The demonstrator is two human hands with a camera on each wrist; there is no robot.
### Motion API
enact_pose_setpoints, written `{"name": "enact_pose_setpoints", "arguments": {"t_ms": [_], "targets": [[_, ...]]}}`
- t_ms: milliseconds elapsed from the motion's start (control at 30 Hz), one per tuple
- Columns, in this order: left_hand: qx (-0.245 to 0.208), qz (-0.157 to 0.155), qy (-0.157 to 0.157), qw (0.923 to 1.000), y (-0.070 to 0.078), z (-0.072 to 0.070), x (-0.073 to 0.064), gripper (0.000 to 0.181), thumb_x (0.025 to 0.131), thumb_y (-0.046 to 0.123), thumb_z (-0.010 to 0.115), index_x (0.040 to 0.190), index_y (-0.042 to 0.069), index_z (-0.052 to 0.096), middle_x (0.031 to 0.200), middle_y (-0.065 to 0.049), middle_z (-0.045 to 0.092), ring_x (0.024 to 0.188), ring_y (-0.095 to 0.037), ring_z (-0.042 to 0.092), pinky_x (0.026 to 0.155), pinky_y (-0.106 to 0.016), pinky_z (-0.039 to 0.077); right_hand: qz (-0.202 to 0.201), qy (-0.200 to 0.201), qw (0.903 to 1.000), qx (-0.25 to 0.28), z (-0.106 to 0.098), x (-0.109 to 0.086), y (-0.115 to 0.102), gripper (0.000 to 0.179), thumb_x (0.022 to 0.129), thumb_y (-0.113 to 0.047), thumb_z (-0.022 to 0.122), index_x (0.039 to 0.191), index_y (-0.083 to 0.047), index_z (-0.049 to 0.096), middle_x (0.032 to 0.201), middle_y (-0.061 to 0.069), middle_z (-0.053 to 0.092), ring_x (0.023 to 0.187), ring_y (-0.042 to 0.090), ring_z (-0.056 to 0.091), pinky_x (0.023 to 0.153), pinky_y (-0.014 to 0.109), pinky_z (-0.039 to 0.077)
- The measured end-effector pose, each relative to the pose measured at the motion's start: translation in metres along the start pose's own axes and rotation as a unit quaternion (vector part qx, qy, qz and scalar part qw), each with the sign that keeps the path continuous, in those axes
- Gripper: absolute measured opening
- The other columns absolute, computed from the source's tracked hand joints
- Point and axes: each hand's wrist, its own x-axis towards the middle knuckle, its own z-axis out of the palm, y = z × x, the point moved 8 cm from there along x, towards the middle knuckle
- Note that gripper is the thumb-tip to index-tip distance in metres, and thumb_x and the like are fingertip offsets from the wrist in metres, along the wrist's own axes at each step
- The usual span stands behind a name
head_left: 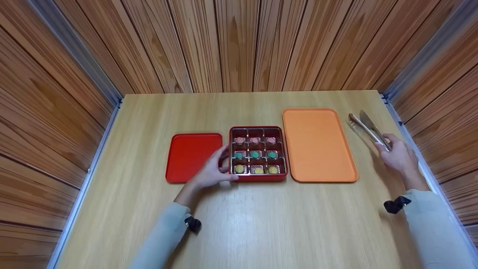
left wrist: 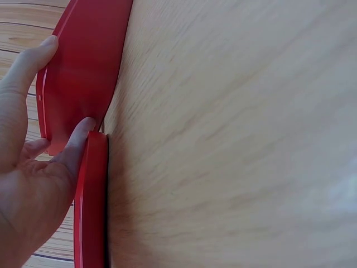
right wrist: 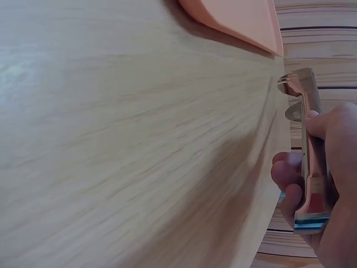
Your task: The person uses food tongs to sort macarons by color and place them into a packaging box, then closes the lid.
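In the head view a red box [head_left: 262, 178] with a dark divided insert holds small pink pieces [head_left: 255, 140] in the back row, green pieces [head_left: 255, 154] in the middle and yellow pieces [head_left: 258, 170] in front. My left hand [head_left: 212, 170] rests against its left side, thumb along the front corner. In the left wrist view the thumb touches the box's edge and a fingertip presses its wall [left wrist: 83, 72]. Off to the right, my right hand [head_left: 399, 154] holds a pair of metal tongs [head_left: 368, 127], arms spread apart and tips pointing away from me.
A red lid-like tray [head_left: 194, 153] lies left of the box, partly under the left hand. Right of the box lies an orange tray [head_left: 319, 145], close along its side. Wood-panelled walls [head_left: 239, 45] rise behind the wooden table [head_left: 261, 228] and at both sides.
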Motion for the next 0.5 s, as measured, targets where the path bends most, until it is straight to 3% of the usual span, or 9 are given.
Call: {"name": "enact_pose_setpoints", "arguments": {"t_ms": [367, 500], "targets": [[-0.007, 0.011, -0.004, 0.9999, 0.0018, -0.0009, -0.0004, 0.116, 0.091, 0.023, 0.095, 0.181, 0.015, 0.022, 0.18, -0.015, 0.04, 0.166, -0.036, 0.04, 0.128, -0.054, 0.054, 0.024, -0.014, 0.9996, 0.004, 0.0026, 0.0005, 0.0097, 0.077, 0.117, -0.053, 0.047, 0.169, 0.004, 0.037, 0.119, 0.029, 0.055, 0.091, 0.037, 0.055, 0.065, 0.038, 0.04], [-0.005, 0.009, -0.005, 0.9999, 0.0018, -0.0004, -0.0006, 0.116, 0.091, 0.023, 0.095, 0.181, 0.015, 0.022, 0.18, -0.014, 0.039, 0.166, -0.035, 0.039, 0.128, -0.054, 0.053, 0.028, -0.017, 0.9994, -0.012, 0.0023, 0.0007, 0.0098, 0.077, 0.117, -0.053, 0.048, 0.167, 0.004, 0.037, 0.108, 0.027, 0.061, 0.087, 0.036, 0.058, 0.064, 0.038, 0.041]]}}
